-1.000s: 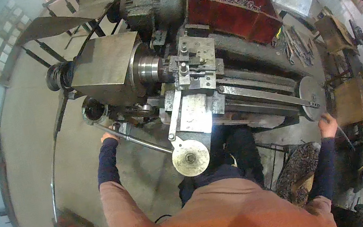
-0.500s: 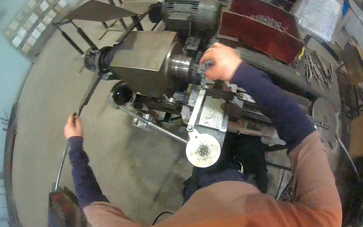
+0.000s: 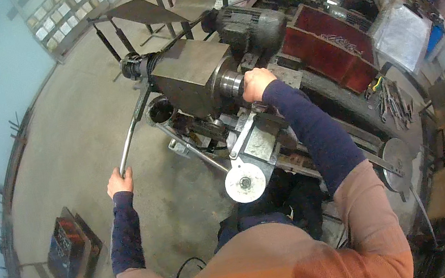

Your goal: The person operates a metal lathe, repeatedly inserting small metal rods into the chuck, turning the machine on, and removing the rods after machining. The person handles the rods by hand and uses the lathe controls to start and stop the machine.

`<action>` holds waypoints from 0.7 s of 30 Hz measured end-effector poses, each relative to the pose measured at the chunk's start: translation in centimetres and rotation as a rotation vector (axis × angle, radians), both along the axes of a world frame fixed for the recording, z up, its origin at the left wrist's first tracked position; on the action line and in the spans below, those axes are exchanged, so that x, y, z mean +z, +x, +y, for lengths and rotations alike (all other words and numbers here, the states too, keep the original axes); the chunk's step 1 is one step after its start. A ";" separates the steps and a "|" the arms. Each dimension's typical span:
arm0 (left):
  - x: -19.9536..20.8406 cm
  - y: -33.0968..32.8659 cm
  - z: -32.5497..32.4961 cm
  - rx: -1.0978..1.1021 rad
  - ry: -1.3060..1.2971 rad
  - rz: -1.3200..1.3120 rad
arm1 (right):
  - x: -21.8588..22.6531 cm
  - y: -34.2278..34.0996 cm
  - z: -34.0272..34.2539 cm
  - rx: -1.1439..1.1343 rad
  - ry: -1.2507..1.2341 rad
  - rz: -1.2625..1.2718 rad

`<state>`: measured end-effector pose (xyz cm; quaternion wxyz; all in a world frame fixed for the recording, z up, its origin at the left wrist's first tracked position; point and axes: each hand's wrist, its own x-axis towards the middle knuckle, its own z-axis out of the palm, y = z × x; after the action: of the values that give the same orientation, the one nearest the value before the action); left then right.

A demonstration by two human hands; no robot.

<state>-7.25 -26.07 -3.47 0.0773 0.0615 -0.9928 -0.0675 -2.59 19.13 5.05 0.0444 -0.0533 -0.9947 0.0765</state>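
A small lathe-like machine with a boxy metal headstock (image 3: 191, 64) stands in front of me. My left hand (image 3: 120, 182) is closed around the lower part of a long metal lever (image 3: 129, 142), which runs up to the left end of the headstock. My right hand (image 3: 259, 84) is closed at the outer end of the shiny round spindle nose (image 3: 232, 84); its fingers hide whatever it grips. Below that hand lies the tool slide (image 3: 262, 143), with a flat bar and a pale round dial (image 3: 245, 182) at its near end.
A motor (image 3: 252, 26) sits behind the headstock. Beyond the bed is a red metal bin (image 3: 321, 53) with small parts inside. Several wrenches (image 3: 393, 103) lie at the right, near a round handwheel (image 3: 396, 159). On the floor at left stands a dark box (image 3: 68, 249).
My left hand is now lower on the lever, whose rod no longer extends visibly past it. My right hand has closed in on the spindle nose. The whole view has shifted slightly.
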 end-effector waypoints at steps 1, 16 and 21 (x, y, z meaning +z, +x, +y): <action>0.4 -0.1 0.0 -0.034 -0.049 -0.026 | -0.2 0.5 0.1 0.004 0.018 0.065; 7.2 11.2 28.6 -1.248 0.874 -0.472 | 1.2 19.5 -3.4 0.308 -0.298 0.609; 5.6 13.5 31.3 -1.238 1.275 -0.886 | 0.5 22.0 -1.9 0.216 -0.398 0.641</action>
<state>6.28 5.18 2.15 -0.3972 -0.4182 -0.5669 -0.5882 19.43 17.22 5.59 0.3331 0.0708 -0.8960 0.2849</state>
